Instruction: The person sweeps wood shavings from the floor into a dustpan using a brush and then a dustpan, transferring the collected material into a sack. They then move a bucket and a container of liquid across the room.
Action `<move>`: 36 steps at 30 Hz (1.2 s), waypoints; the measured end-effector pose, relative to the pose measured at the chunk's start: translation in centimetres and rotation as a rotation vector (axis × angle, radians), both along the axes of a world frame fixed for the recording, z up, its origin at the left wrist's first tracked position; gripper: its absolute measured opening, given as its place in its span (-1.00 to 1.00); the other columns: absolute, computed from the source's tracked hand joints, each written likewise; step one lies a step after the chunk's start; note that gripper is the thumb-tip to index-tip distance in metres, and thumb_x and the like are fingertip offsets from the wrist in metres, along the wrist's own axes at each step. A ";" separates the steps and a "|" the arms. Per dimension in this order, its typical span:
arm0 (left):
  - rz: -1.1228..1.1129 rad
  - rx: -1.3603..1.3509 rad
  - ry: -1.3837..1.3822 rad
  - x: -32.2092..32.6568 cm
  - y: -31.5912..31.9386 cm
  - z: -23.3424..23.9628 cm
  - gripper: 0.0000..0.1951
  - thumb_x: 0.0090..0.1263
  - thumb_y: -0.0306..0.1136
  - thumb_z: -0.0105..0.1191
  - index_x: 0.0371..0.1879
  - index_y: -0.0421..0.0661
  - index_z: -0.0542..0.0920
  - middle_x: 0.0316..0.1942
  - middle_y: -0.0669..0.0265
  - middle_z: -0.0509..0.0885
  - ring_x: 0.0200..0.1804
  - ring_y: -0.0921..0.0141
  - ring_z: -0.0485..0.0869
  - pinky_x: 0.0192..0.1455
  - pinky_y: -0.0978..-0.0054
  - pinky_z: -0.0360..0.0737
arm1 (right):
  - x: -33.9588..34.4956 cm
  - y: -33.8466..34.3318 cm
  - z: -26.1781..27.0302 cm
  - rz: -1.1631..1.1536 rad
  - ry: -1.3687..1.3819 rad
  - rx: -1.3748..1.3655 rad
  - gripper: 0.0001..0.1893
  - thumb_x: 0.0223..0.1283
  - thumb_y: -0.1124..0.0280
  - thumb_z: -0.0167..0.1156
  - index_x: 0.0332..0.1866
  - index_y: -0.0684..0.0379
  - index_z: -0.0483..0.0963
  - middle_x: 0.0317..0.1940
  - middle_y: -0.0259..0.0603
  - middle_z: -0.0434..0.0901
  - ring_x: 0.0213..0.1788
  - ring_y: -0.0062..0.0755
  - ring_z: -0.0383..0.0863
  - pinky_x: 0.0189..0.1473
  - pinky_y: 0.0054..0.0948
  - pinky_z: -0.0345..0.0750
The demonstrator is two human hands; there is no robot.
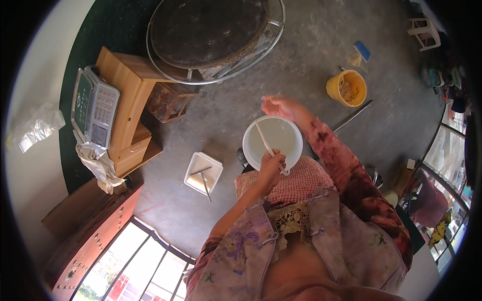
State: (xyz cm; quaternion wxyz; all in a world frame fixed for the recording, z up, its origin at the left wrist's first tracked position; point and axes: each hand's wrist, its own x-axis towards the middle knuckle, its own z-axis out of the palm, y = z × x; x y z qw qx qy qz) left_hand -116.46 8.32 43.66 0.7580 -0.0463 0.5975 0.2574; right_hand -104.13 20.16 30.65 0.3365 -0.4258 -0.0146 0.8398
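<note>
A white plastic bucket (246,145) of pale, cloudy liquid stands before me, against my lap. My left hand (270,167) is closed around a long white stick-like utensil (262,136), which slants across the mouth of the bucket. One end lies by the far rim, and the other pokes out below my hand. My right hand (283,106) is stretched out just beyond the far rim, fingers extended, with nothing visible in it. Whether it touches the bucket cannot be told. A red-and-white checked cloth (297,180) covers my lap.
Ahead is a round dark griddle (209,32) ringed by metal tube. At left are a white tub (194,180) with a T-shaped spreader (204,182), a wooden cabinet (128,98) and a scale (98,109). A yellow bucket (333,88), rod (354,115) and blue-backed brush (362,52) lie right.
</note>
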 end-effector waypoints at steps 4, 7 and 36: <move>0.036 0.024 0.028 -0.3 -0.5 -0.8 -0.77 -0.01 -0.54 0.01 -0.35 -0.10 0.32 -0.54 0.37 0.37 -0.54 0.51 0.37 -0.50 0.58 0.35 | 0.4 6.6 -4.0 0.467 -0.895 0.480 -0.64 0.01 0.55 -0.07 0.00 0.30 0.35 -0.23 -0.07 0.53 -0.18 -0.29 0.53 -0.10 -0.50 0.42; 0.050 0.017 0.048 -1.0 -0.6 -1.2 -0.77 -0.02 -0.54 0.00 -0.36 -0.10 0.31 -0.54 0.38 0.34 -0.55 0.50 0.36 -0.51 0.58 0.34 | 0.9 6.5 -7.4 0.132 -1.213 0.403 -0.63 -0.04 0.60 -0.12 -0.04 0.29 0.39 -0.24 -0.05 0.55 -0.16 -0.19 0.52 -0.10 -0.45 0.42; 0.037 -0.019 -0.099 0.5 -1.8 0.1 -0.82 0.05 -0.60 -0.08 -0.37 -0.08 0.33 -0.51 0.36 0.41 -0.48 0.47 0.41 -0.40 0.52 0.40 | 4.1 -7.3 -2.1 0.264 0.260 -0.110 -0.70 0.17 0.19 -0.04 -0.61 0.10 0.29 -0.74 -0.45 0.17 -0.73 -0.72 0.10 -0.69 -0.66 0.08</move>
